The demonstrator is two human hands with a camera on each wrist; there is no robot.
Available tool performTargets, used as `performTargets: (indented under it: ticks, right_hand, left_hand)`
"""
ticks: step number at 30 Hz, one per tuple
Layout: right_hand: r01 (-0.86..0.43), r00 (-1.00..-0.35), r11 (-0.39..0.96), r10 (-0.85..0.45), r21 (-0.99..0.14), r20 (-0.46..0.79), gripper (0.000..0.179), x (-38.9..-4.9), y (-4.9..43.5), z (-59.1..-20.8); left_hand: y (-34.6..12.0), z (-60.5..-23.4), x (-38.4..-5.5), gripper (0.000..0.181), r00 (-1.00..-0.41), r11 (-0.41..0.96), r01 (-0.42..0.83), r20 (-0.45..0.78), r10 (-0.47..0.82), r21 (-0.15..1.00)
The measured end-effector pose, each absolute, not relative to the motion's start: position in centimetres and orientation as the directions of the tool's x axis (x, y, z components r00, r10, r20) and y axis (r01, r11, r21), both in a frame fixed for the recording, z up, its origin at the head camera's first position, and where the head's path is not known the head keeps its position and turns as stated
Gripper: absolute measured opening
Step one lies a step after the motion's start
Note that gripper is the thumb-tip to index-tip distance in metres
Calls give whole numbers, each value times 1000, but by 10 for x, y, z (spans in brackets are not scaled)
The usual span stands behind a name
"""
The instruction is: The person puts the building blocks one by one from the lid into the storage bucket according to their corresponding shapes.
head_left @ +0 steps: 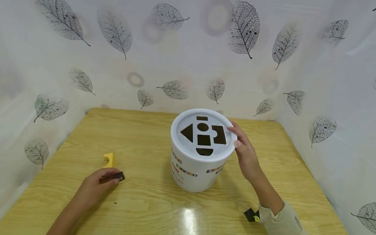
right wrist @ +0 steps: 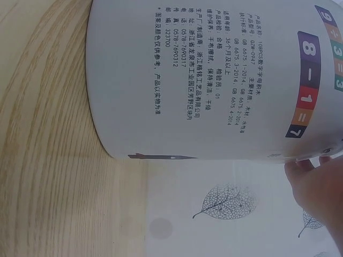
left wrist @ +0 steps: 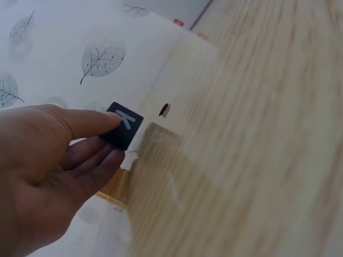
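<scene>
My left hand [head_left: 98, 181] pinches a small black letter block [head_left: 119, 176] between thumb and fingers, over the left side of the table. A pale letter K shows on the block's face in the left wrist view. Just beyond that hand lies a yellow block [head_left: 109, 160] with a curved cutout. A white tub [head_left: 194, 176] stands upright at the table's middle, its lid [head_left: 188, 148] pierced by several shaped holes. My right hand [head_left: 246, 153] holds the tub's rim from the right, fingertips on the lid's edge. Printed text and number sums cover the tub's side in the right wrist view.
A black block [head_left: 250, 215] with a bit of yellow beside it lies near my right sleeve [head_left: 280, 218], partly hidden by it. A tiny dark speck [head_left: 115, 203] is on the wooden table [head_left: 141, 212]. Leaf-patterned cloth [head_left: 188, 65] encloses the back and sides.
</scene>
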State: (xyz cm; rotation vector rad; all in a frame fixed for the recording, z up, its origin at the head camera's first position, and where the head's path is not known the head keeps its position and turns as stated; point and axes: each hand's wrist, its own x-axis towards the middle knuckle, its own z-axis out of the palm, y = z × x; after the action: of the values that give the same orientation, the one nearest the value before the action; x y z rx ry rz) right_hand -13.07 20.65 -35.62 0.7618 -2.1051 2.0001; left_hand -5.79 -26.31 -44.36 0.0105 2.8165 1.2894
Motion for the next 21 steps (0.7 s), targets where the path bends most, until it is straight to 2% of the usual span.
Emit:
performTargets:
  ticks: [8, 14, 21]
  right_hand:
    - [-453, -858, -22, -261, -891, 442, 43, -131, 207, -357]
    - [-440, -866, -20, -253, -898, 431, 42, -130, 207, -355]
    - [-434, -868, -33, -253, -900, 428, 42, -129, 205, -355]
  left_hand:
    - [-254, -421, -63, 37, -996, 605, 20, -37, 82, 796]
    - [-236, -392, -77, 32, -986, 544, 116, 28, 167, 831]
    - [-212, -356, -96, 25, -947, 556, 290, 150, 283, 779]
